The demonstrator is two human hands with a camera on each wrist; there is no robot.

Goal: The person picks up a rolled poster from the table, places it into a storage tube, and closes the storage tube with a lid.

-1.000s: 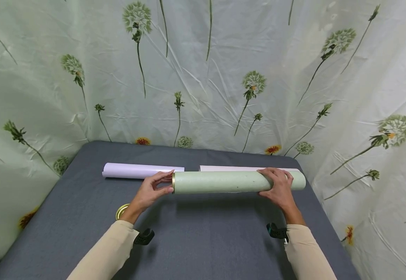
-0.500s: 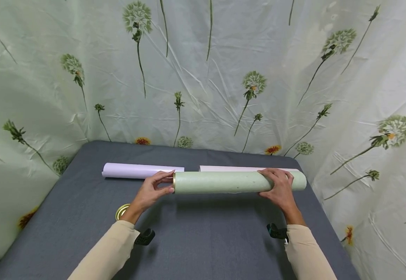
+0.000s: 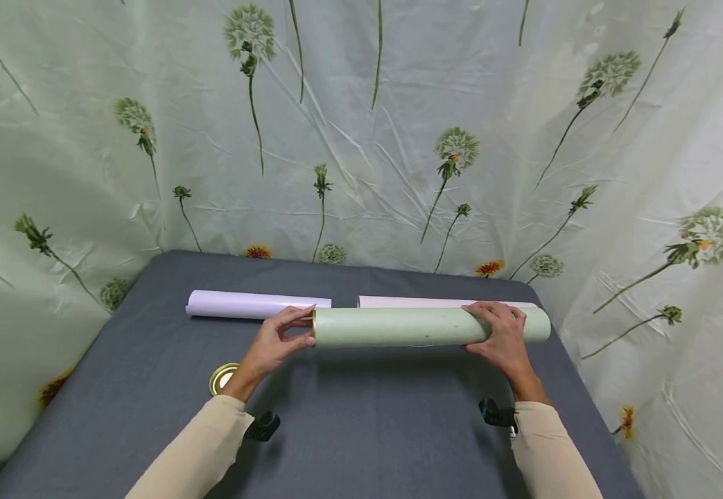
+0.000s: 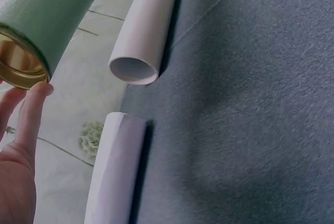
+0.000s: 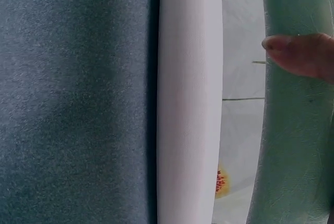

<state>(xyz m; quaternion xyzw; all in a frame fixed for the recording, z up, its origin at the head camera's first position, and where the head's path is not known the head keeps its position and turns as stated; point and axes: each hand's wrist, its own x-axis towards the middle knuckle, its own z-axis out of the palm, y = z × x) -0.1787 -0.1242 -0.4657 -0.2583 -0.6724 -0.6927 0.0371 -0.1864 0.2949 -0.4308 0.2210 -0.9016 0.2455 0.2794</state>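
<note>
A long pale green tube (image 3: 392,327) is held level above the table by both hands. My left hand (image 3: 274,344) pinches its gold-rimmed left end between thumb and fingers. Seen from the left wrist, that end (image 4: 23,65) shows a shiny gold metal inside, with fingertips touching the rim. Near the other end, my right hand (image 3: 500,339) grips the tube from above. The right wrist view catches only one digit (image 5: 302,54) of it lying across the green surface. On the table, a round gold lid (image 3: 220,378) is partly covered by my left wrist.
Behind the tube, a lilac paper roll (image 3: 242,303) lies on the left and a pale pink roll (image 3: 411,302) on the right, partly hidden. Grey cloth covers the table (image 3: 361,430). A flowered curtain (image 3: 361,138) hangs along the back and sides.
The head view has shifted a little, so everything appears slightly further right. Both hands keep the same hold on the green tube.
</note>
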